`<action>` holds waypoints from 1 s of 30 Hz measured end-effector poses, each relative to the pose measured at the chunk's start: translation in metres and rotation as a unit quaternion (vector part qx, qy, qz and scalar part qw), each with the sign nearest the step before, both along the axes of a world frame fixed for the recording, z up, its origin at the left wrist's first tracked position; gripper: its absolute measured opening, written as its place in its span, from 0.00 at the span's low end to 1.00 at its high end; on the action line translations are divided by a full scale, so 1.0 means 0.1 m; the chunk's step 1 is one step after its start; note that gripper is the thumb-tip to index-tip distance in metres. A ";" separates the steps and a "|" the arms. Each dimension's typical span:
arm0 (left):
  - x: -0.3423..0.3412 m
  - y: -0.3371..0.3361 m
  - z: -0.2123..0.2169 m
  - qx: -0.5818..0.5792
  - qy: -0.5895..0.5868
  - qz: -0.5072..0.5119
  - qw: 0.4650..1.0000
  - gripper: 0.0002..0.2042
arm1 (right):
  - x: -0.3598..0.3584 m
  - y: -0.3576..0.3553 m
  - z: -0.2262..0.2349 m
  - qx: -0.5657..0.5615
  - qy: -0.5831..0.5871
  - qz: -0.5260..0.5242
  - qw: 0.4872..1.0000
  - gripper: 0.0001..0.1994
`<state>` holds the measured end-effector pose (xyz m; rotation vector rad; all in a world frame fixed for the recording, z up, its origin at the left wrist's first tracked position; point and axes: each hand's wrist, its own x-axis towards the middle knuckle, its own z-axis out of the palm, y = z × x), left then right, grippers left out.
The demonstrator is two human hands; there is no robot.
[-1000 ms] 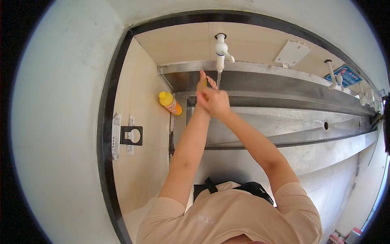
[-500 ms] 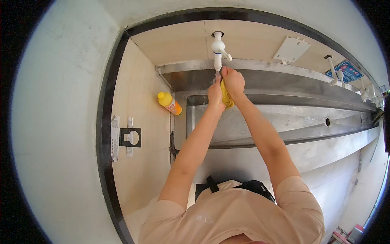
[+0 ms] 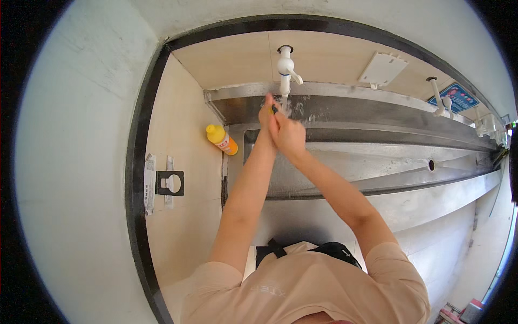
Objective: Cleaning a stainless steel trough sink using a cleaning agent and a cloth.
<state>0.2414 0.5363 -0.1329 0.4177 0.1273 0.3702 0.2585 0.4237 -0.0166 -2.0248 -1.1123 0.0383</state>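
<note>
My left hand and my right hand are pressed together just left of the white tap, over the sink's back edge. Between them a sliver of yellow cloth shows beside a small dark patch; the rest of it is hidden by my fingers. The right hand is closed and lies across the left palm, with the cloth squeezed between the two. Water runs from the spout and splashes to the right of my fingers.
A yellow-capped orange bottle stands at the left end of the long steel sink. On the left wall is a black ring bracket. A second white tap and a white cover plate are on the back wall.
Both hands have moved left, from under the spout to beside it. The yellow cloth, which hung between them, is now mostly hidden. Water now splashes against the back of the sink.
</note>
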 end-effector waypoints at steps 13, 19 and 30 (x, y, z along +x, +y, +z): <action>-0.12 -0.28 1.08 0.012 0.137 0.148 0.979 0.13 | 1.47 0.04 -0.09 0.075 0.395 0.115 0.908 0.15; 0.03 -0.65 1.09 0.480 0.267 0.210 0.809 0.09 | 0.97 0.05 -0.01 0.043 0.428 0.127 0.894 0.15; -0.03 -0.59 0.86 -0.121 0.188 0.061 0.973 0.32 | 0.31 -0.27 -0.11 0.107 0.201 0.092 0.969 0.15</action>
